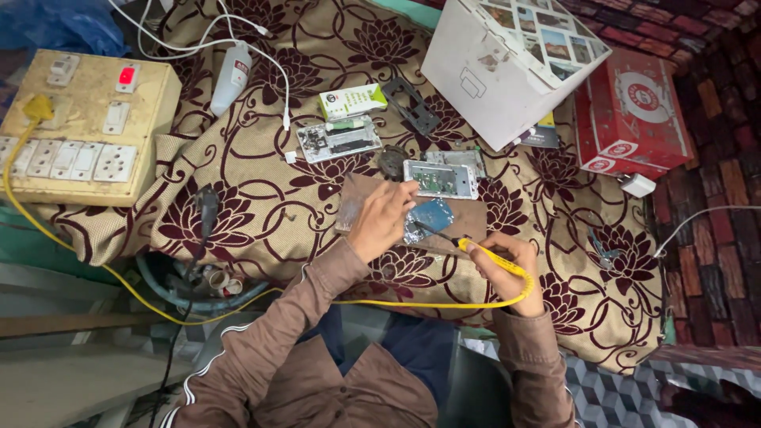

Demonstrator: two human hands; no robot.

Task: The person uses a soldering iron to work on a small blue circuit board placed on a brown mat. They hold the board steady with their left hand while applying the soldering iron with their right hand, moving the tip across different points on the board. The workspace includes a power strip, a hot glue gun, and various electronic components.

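My right hand (511, 265) grips a yellow soldering iron (487, 255) whose dark tip points left at a blue circuit board (432, 215) lying on a brown wooden block (469, 218). My left hand (383, 220) rests on the block beside the board, fingers bent toward it, holding it down. An opened phone frame (441, 179) lies just above the hands. A yellow cord (428, 303) runs from the iron across my lap.
A yellowed switchboard with sockets (83, 127) sits at the left. A white box (507, 67) and a red box (634, 115) stand upper right. Another phone part (339, 139), a small green-white box (351, 101), a white tube (230, 78) and white cables lie on the patterned cloth (261, 198).
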